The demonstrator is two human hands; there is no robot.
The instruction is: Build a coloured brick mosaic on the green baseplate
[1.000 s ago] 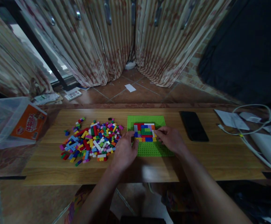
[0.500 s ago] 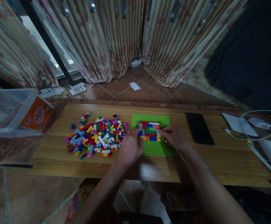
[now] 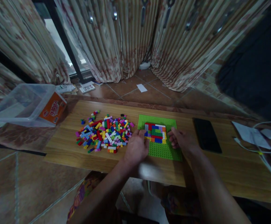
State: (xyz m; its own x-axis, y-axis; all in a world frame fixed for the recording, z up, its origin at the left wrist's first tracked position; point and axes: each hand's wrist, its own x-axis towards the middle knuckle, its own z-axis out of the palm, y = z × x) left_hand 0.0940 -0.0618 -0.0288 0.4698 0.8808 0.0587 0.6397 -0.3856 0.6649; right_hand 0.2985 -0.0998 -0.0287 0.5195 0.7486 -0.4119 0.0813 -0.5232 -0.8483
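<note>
Hands frame a mosaic of toy bricks [image 3: 156, 133] midway along a wooden counter [image 3: 235, 165]. Left hand [image 3: 137, 146] rests against its left side, grip unclear; right hand [image 3: 181, 140], loosely curled, sits just clear, contents hidden. From the counter's left end: loose bricks [image 3: 106, 135], the mosaic on its green baseplate [image 3: 165, 152], a black smartphone [image 3: 207, 135], white paper [image 3: 247, 134] near the far right corner.

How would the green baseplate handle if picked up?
The green baseplate looks thin, so it may flex slightly. Its studded surface should give decent grip. The brick block sits nearer its far edge, so that side is probably heavier.
</note>
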